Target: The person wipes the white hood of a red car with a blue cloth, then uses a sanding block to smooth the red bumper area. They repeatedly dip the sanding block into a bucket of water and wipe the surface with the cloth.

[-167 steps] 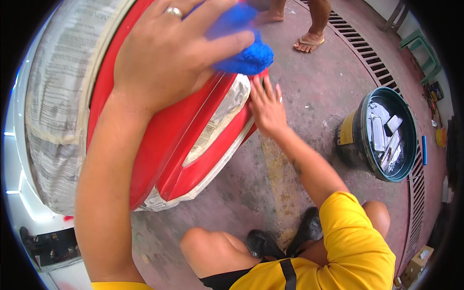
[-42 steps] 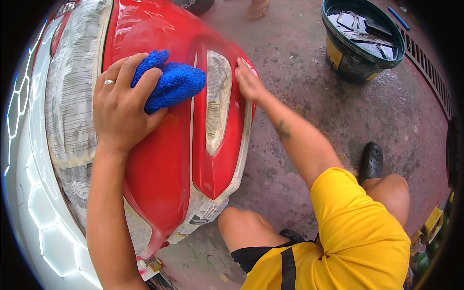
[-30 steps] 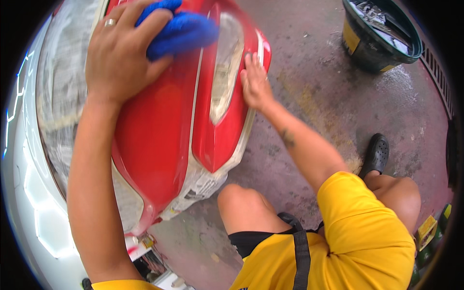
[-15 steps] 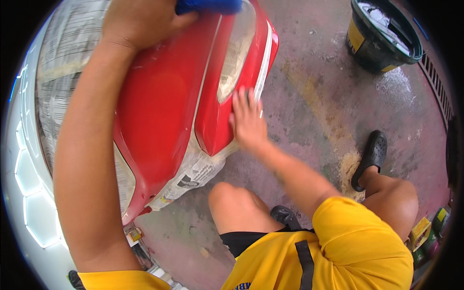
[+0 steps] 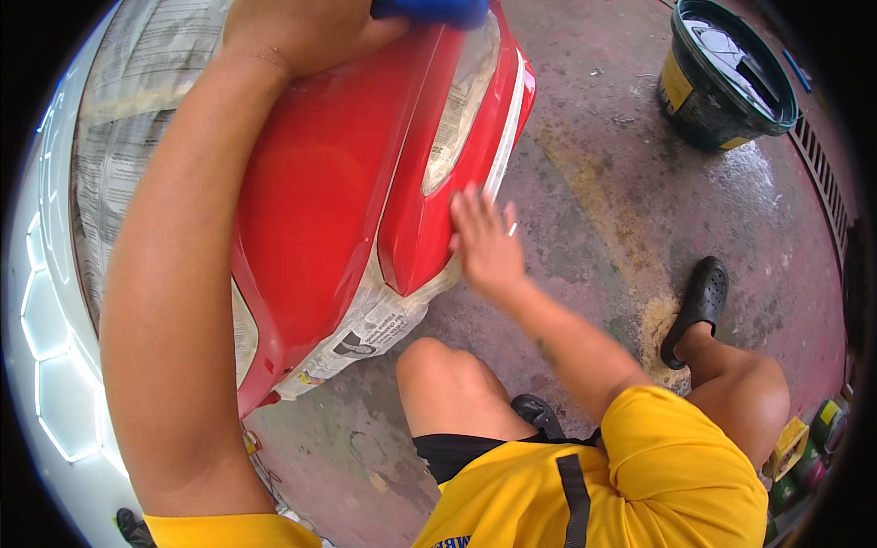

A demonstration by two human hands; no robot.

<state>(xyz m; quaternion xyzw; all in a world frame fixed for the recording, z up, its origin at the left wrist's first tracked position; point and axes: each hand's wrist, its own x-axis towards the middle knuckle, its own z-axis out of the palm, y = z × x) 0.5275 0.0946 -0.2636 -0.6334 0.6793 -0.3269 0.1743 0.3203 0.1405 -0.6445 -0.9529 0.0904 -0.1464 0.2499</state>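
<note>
**Both hands on the red car panel, blue cloth at the top edge**

Head view: Your left hand [image 5: 301, 32] sits at about 12 o'clock, cut by the upper rim of the picture, with the forearm running down to 7 o'clock. It presses on the glossy red painted car body panel [image 5: 320, 210], and its fingers close over a bright blue crumpled cloth [image 5: 434, 11], of which only a strip shows at the very top edge. Your right hand [image 5: 484, 242] lies near the centre, slightly toward 1 o'clock, fingers spread flat and open, its fingertips touching the lower right edge of the red panel just beside the pale, taped-over lamp lens [image 5: 461, 110]. It holds nothing.

The red panel fills the upper left, from 12 o'clock down to about 8 o'clock. Printed newspaper masking [image 5: 119, 128] covers the bodywork at 10 o'clock, and another piece of it [image 5: 370, 329] tucks under the panel's lower edge near the centre. A white car body with hexagon-shaped lights [image 5: 46, 365] curves along 8 to 9 o'clock.

At 1 to 2 o'clock a round black plastic bucket with a yellow label [image 5: 722, 78] stands on the stained concrete floor [image 5: 594, 192], well apart from both hands. Your black clog shoe [image 5: 699, 306] rests at 3 to 4 o'clock, and your yellow shirt [image 5: 639, 484] fills 5 o'clock.
</note>
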